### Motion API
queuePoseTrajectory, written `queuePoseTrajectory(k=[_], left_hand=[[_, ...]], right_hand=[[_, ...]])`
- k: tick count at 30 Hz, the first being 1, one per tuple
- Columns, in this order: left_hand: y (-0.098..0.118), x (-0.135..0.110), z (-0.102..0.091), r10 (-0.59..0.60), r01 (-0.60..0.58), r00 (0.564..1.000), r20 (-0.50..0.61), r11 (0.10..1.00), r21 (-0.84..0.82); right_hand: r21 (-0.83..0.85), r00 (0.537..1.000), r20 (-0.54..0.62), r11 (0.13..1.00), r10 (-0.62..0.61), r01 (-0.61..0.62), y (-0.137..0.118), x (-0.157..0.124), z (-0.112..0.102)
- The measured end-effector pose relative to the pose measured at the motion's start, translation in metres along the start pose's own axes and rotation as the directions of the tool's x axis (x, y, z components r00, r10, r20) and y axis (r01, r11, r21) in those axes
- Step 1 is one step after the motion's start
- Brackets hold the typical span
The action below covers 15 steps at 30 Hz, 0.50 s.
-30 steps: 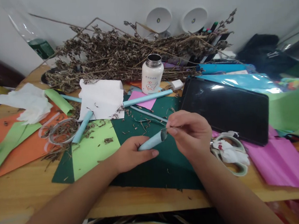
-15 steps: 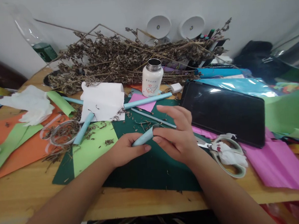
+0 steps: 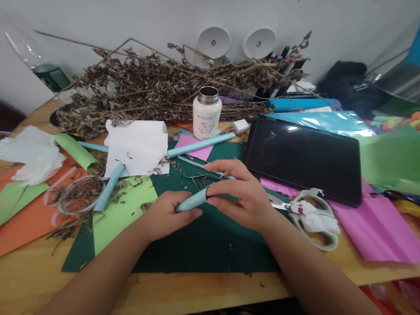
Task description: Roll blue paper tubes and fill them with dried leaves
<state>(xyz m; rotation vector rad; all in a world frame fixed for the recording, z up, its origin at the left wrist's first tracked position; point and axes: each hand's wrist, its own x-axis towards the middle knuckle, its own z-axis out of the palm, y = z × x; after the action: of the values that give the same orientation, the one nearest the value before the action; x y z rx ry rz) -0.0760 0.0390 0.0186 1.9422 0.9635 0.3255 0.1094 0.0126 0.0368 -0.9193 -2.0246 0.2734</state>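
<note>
A short light-blue rolled paper tube (image 3: 191, 201) lies between both hands over the dark green cutting mat (image 3: 215, 238). My left hand (image 3: 167, 214) is closed around the tube's left end. My right hand (image 3: 239, 196) pinches the tube's right end with thumb and forefinger, its other fingers spread above. Other light-blue paper tubes lie further back: a long one (image 3: 201, 144) by the pink sheet and a short one (image 3: 108, 187) on the light green paper (image 3: 124, 214).
Scissors (image 3: 313, 217) with white paper in the handles lie right of my right hand. A black tablet (image 3: 303, 158), a white bottle (image 3: 207, 113), dried branches (image 3: 162, 86), a white sheet (image 3: 137, 146), a tape roll (image 3: 76, 196) and pink paper (image 3: 376, 230) surround the mat.
My right hand went from a raised pinch at the tube's open end to lying lower over that end, fingers spread. The tube dropped closer to the mat. The camera shifted slightly right.
</note>
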Motion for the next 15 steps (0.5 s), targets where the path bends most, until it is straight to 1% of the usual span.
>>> queuePoseTrajectory(k=[3, 7, 10, 15], left_hand=[[-0.0005, 0.0001, -0.0018, 0.018, -0.018, 1.0, 0.003, 1.0, 0.019], [0.0, -0.0005, -0.003, 0.009, -0.01, 0.999, 0.039, 0.999, 0.031], [0.0008, -0.0002, -0.0028, -0.007, 0.005, 0.999, 0.046, 0.999, 0.032], [0.0015, -0.0002, -0.0029, -0.006, 0.004, 0.999, 0.051, 0.999, 0.034]], right_hand=[[0.046, 1.0, -0.028, 0.999, -0.003, 0.005, 0.0016, -0.0007, 0.0019], [0.101, 0.997, -0.077, 0.995, 0.003, 0.005, 0.0013, -0.0015, 0.0014], [0.019, 0.999, -0.054, 1.0, -0.004, 0.005, 0.0007, -0.0017, -0.0011], [-0.163, 0.998, 0.01, 0.984, -0.067, 0.068, 0.0005, -0.0034, -0.0054]])
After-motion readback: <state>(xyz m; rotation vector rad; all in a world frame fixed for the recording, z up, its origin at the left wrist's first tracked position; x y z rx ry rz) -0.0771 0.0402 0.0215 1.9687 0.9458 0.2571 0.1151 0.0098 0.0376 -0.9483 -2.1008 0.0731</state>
